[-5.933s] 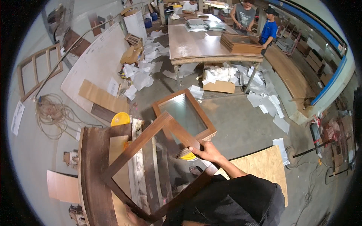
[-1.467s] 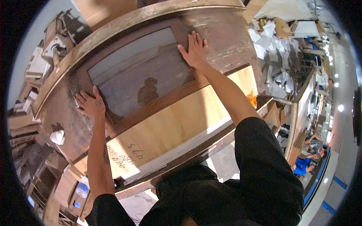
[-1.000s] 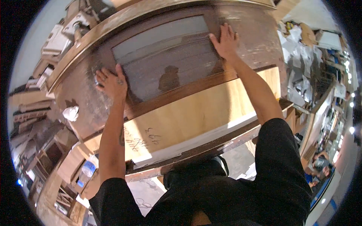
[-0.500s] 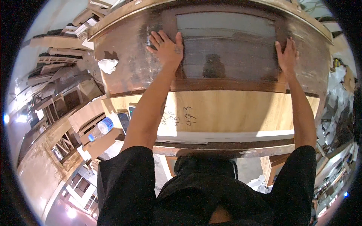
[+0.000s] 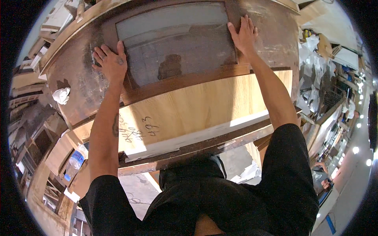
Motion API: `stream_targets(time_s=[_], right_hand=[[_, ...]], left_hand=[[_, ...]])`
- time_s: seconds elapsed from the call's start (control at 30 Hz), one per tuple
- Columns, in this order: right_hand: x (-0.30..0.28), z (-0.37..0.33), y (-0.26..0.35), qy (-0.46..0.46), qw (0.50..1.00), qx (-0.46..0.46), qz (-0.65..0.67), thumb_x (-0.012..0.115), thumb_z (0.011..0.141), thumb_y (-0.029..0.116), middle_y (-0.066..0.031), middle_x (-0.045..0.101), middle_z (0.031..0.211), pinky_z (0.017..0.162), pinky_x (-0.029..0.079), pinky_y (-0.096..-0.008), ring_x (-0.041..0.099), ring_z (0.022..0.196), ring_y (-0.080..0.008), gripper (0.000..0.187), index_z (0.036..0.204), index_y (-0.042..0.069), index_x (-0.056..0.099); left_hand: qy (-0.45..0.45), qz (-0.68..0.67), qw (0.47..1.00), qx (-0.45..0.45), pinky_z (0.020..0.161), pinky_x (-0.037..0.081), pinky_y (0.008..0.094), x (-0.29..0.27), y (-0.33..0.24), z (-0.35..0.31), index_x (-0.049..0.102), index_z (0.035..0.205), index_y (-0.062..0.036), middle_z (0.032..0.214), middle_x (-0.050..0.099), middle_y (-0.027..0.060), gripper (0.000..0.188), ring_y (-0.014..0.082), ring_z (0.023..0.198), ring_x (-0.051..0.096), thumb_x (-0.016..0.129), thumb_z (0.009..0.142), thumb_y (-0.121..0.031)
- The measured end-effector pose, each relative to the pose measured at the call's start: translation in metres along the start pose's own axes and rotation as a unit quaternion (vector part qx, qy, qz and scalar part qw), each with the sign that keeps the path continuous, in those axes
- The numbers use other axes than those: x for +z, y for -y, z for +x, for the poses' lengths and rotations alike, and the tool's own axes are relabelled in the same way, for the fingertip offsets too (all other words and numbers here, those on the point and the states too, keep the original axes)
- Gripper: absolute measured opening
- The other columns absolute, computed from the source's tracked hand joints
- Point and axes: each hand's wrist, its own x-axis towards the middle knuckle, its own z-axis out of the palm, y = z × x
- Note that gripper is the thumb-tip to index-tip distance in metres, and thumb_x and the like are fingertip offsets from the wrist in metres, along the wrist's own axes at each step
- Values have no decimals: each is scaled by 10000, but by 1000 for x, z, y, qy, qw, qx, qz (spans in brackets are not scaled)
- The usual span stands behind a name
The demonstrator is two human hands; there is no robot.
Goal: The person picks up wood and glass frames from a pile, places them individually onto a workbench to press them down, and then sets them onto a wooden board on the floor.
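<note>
A dark brown framed panel (image 5: 189, 51), resembling a cabinet door, lies flat on a worn brown worktable (image 5: 76, 98). Its recessed middle is smooth, greyish and slightly reflective. On the left side of the frame rests my left hand (image 5: 112, 65), flat, with fingers spread. My right hand (image 5: 245, 36) lies on the opposite side of the frame, fingers stretched out and thumb apart. Neither hand wraps round anything. Nearer to me, a pale wooden board (image 5: 197, 102) with dark handwritten marks lies along the panel's near edge, partly under my forearms.
A crumpled white cloth (image 5: 61, 95) sits left of my left hand. A plastic bottle (image 5: 75, 162) with a blue label lies beyond my left forearm. Wood pieces crowd the left side. Crumpled white sheeting (image 5: 313, 76) lies at right, and another person (image 5: 323, 177) shows at lower right.
The view has turned to the right, so the panel and table appear shifted left and tilted. Another person has come into view. Both hands remain flat on the frame's sides.
</note>
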Motion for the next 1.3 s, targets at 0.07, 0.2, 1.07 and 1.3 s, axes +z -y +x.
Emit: stream_targets(time_s=[0.07, 0.2, 1.07, 1.3], right_hand=[[-3, 2, 3, 7, 1000, 6, -9, 386, 889, 642, -179, 240, 1518, 1109, 81, -590, 173, 1416, -344, 816, 1409, 15, 340], [-4, 1, 6, 27, 999, 27, -37, 388, 888, 634, -176, 245, 1516, 1111, 82, -589, 168, 1417, -344, 812, 1413, 17, 332], [5, -3, -12, -33, 998, 8, -48, 425, 876, 655, -133, 279, 1512, 1118, 76, -548, 206, 1412, -296, 783, 1386, 62, 403], [-93, -15, -20, 255, 954, 88, 129, 595, 786, 665, -156, 637, 806, 705, 477, -393, 614, 762, -287, 655, 860, 15, 627]], left_hand=[[-17, 7, 1000, 7, 1096, 108, 621, 3, 2, 1, 274, 1433, -1, 1519, 195, 227, 828, 378, 1419, 142, 279, 922, -653], [-13, 14, 1000, -19, 1103, 100, 606, 5, 1, 4, 287, 1438, -22, 1528, 199, 200, 831, 349, 1425, 146, 282, 912, -666], [7, -9, 1000, -4, 1114, 87, 575, 1, -6, 0, 291, 1445, -25, 1533, 177, 205, 846, 338, 1429, 136, 258, 911, -680], [-13, 14, 1000, -14, 1120, 89, 563, -1, 0, 1, 318, 1439, -43, 1527, 237, 151, 832, 296, 1423, 176, 292, 905, -681]])
